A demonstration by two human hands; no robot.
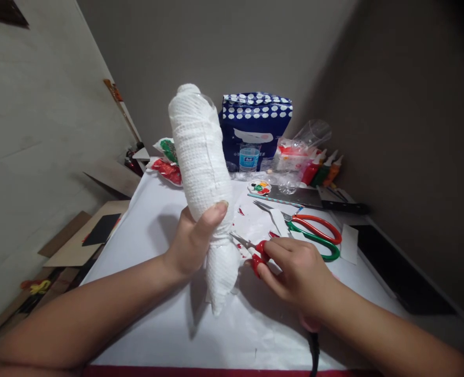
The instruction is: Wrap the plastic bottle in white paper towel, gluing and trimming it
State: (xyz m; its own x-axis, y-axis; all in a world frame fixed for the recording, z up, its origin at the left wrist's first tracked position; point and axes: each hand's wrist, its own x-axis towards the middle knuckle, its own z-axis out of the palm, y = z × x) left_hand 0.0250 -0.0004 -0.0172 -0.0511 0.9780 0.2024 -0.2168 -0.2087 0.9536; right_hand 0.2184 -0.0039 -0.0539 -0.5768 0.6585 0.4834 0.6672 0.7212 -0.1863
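My left hand [192, 238] grips the clear plastic bottle fully wrapped in white tissue [202, 173]; wrapping appears complete. My right hand [295, 267] pinches small red-handled scissors [255, 251], and loose tissue at the lower end remains untrimmed.

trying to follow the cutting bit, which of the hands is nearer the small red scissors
Right. The right hand grips the small red scissors by their handles, low on the white sheet. The left hand is apart from them, to their left, holding up the paper-wrapped bottle.
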